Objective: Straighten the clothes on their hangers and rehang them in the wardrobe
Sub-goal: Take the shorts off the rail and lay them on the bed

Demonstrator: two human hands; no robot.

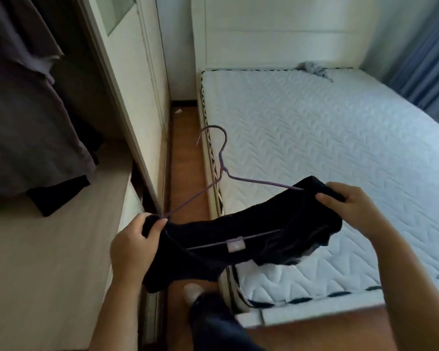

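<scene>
A black garment (241,231) is stretched over a thin purple hanger (219,160) held flat in front of me, hook pointing away. My left hand (132,247) grips the garment's left shoulder at the hanger's left end. My right hand (350,206) pinches the right shoulder over the other end. A pale label (236,245) shows inside the neckline, beside the hanger's lower bar. On the left the wardrobe (61,224) stands with its sliding door (127,97) pushed back. Grey clothes (28,102) hang inside it, with a black piece (58,196) below them.
A bed with a bare white quilted mattress (327,153) fills the right side, a grey cloth (312,68) lying near its white headboard. A narrow strip of wooden floor (185,158) runs between wardrobe and bed. My leg and foot (195,295) are below the garment. Blue curtains (426,59) hang far right.
</scene>
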